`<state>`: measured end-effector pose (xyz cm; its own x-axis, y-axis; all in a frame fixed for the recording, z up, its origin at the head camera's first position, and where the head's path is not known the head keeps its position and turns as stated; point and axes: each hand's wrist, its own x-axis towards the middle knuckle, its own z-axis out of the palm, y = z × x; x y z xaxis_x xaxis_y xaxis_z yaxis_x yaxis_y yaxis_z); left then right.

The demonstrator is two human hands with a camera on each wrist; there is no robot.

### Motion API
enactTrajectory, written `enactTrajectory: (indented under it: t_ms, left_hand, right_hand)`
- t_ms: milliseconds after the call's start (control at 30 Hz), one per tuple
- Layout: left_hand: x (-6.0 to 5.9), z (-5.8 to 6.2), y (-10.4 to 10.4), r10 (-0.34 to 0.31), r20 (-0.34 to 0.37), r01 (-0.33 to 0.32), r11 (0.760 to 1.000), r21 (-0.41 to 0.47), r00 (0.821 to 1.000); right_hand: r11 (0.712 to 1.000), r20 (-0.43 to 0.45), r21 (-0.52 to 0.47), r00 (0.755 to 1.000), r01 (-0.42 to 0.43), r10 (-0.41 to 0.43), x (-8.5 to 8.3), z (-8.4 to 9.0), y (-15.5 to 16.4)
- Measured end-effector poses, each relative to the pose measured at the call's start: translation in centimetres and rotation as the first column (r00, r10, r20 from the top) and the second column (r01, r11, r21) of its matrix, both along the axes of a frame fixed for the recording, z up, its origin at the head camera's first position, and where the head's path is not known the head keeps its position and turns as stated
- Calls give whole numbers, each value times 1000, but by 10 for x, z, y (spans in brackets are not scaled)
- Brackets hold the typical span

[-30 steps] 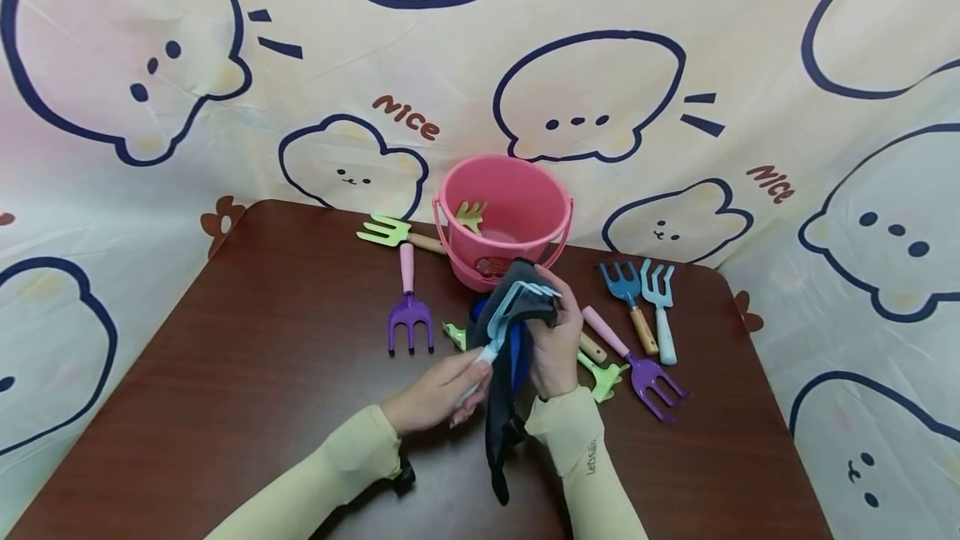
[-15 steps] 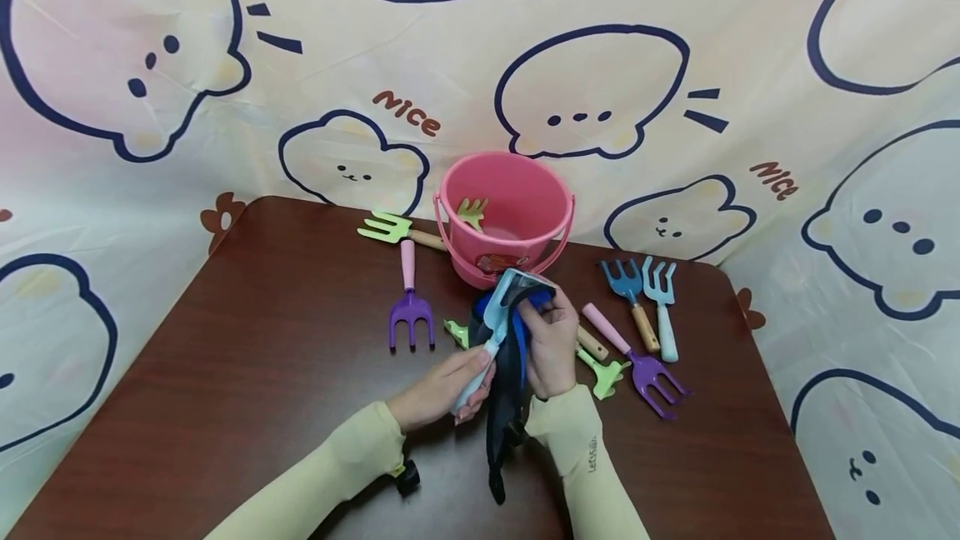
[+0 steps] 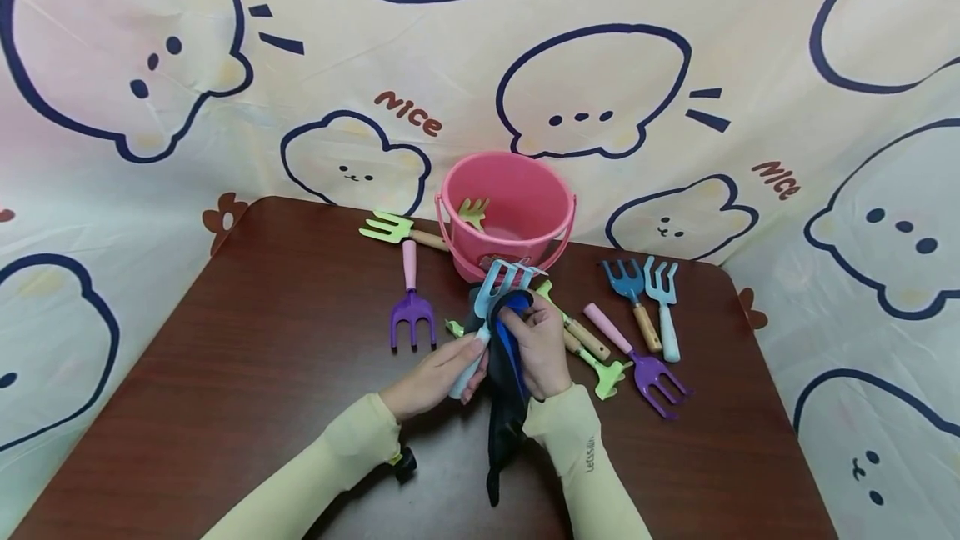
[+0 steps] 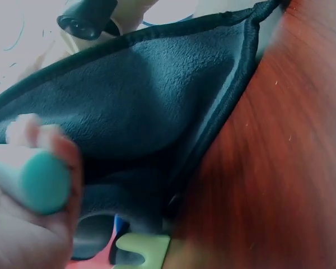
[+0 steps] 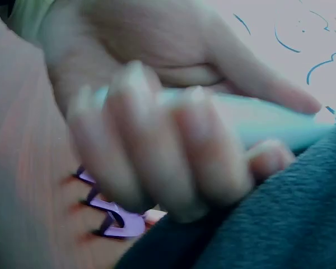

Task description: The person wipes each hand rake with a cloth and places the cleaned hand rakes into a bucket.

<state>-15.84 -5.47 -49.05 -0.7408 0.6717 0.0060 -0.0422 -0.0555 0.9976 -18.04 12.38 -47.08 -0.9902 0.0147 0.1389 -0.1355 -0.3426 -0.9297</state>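
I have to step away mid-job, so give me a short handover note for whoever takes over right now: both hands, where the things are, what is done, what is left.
Left hand: grips the handle of the light blue fork, tines up near the bucket.
Right hand: holds the dark cloth against the fork's neck; the cloth's tail hangs onto the table.
Pink bucket: upright at the table's back, one green tool inside.
Done, judging by that: one tool in the bucket.
Left: the held fork, and loose tools on the table, including a purple fork left of the hands and a blue fork to the right.
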Motion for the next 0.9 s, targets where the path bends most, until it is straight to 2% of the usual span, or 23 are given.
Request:
enactTrajectory:
  t_ms: [67, 100, 133, 167, 200, 267, 300, 367, 433, 500, 567, 667, 733, 767, 800, 867, 900]
  left_hand:
    - [-2, 2, -1, 37, -100, -47, 994, -100, 994]
    - [-4, 3, -3, 59, -171, -86, 984, -154, 984]
    - [-5, 4, -4, 85, -237, -132, 973, -191, 968]
    - [-7, 6, -7, 120, -311, -196, 954, -225, 943]
    - [-8, 8, -9, 159, -382, -265, 933, -242, 910]
    - [-10, 14, -16, 242, -506, -398, 889, -227, 828]
    - [-11, 18, -19, 285, -539, -444, 876, -189, 792]
    - [-12, 26, -26, 352, -612, -515, 850, -107, 709]
    - [-12, 32, -32, 373, -692, -551, 833, -42, 618]
    - [-12, 37, -36, 364, -771, -570, 822, 2, 522]
    - [-11, 39, -39, 328, -847, -583, 812, 27, 418]
    - [-10, 39, -40, 254, -930, -609, 792, 44, 264]
    - [-9, 39, -39, 183, -969, -636, 771, 36, 166]
    - [-9, 39, -38, 149, -981, -649, 760, 31, 128]
    - [-9, 39, -38, 119, -988, -659, 752, 25, 98]
    - [-9, 37, -38, 69, -996, -675, 737, 16, 52]
    - [-9, 36, -39, 57, -998, -680, 733, 16, 38]
  right_hand:
    - [999, -4, 43, 1000, 12, -12, 0, 2, 4]
    - [997, -3, 70, 1000, 14, -14, 0, 3, 6]
    - [994, -4, 108, 1000, 19, -18, -1, 4, 8]
    - [989, -7, 148, 1000, 24, -23, 0, 6, 10]
    - [980, -14, 199, 1000, 29, -27, 0, 7, 12]
    - [948, -45, 315, 999, 41, -28, 1, 11, 16]
    - [922, -70, 384, 997, 48, -22, 2, 13, 17]
    - [856, -129, 513, 992, 65, 2, 3, 17, 19]
    - [789, -178, 610, 983, 71, 49, 4, 20, 20]
    - [732, -213, 677, 972, 72, 101, 6, 22, 19]
    - [697, -237, 714, 961, 72, 144, 7, 23, 19]
    - [664, -260, 744, 949, 79, 178, 8, 24, 19]
    - [647, -278, 757, 942, 94, 189, 9, 25, 19]
    - [637, -288, 764, 938, 104, 192, 10, 25, 19]
    - [630, -296, 769, 935, 111, 197, 10, 25, 19]
    - [627, -316, 769, 925, 120, 210, 10, 24, 19]
    - [629, -325, 768, 920, 122, 219, 9, 23, 18]
